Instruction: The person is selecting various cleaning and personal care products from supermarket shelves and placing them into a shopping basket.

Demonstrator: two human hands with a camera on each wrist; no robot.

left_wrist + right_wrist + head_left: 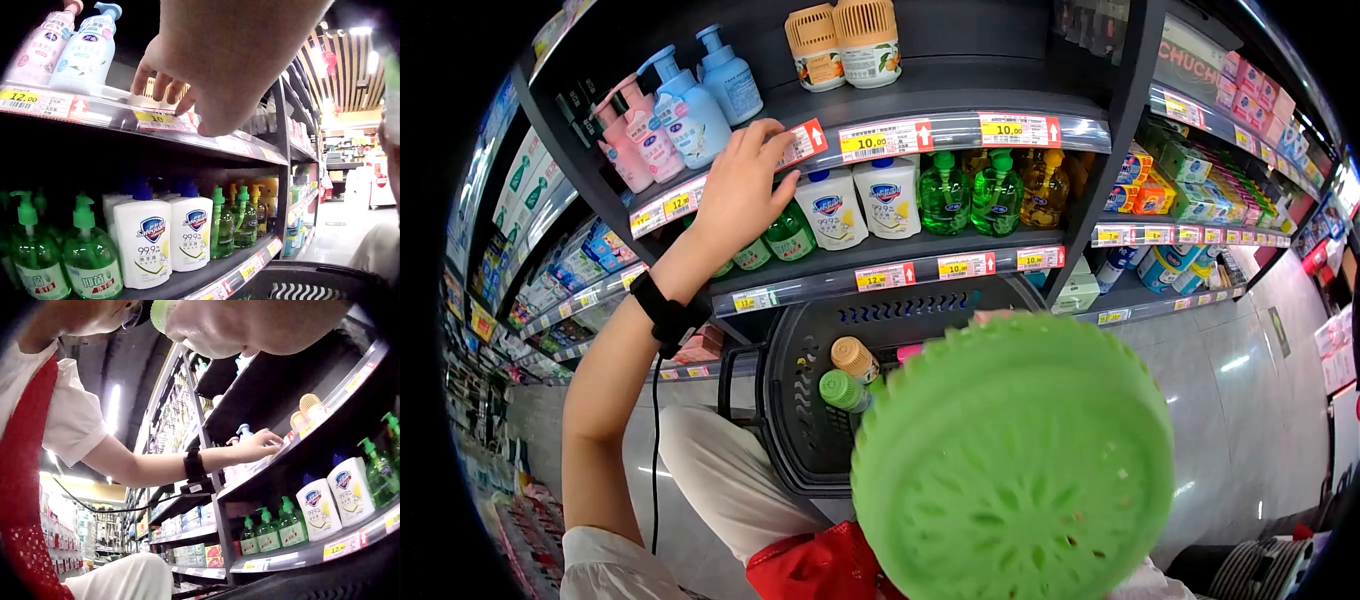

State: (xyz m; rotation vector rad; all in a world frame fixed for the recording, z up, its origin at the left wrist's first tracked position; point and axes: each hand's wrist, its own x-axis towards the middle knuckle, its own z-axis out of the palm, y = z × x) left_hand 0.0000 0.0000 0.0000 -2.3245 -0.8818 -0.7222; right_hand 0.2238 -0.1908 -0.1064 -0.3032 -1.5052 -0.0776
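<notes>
My left hand (745, 175) rests on the upper shelf's front edge at a red-and-yellow price label (803, 143), fingers loosely bent and holding nothing. Just left of it stand pink pump bottles (650, 135) and blue pump bottles (690, 120). Beyond its fingertips are two orange-lidded slotted containers (867, 50). Close before the head camera, a round green lid with petal-shaped slots (1010, 460) hides most of my right hand. The right wrist view shows that right hand (250, 325) gripping the green-lidded container (161, 315); its body is largely hidden.
A black shopping basket (785, 440) below the shelf holds an orange-lidded container (855, 357), a green-lidded one (840, 390) and something pink. White Safeguard bottles (832, 210) and green pump bottles (945, 195) line the lower shelf. A cable (657, 450) hangs from the left wrist.
</notes>
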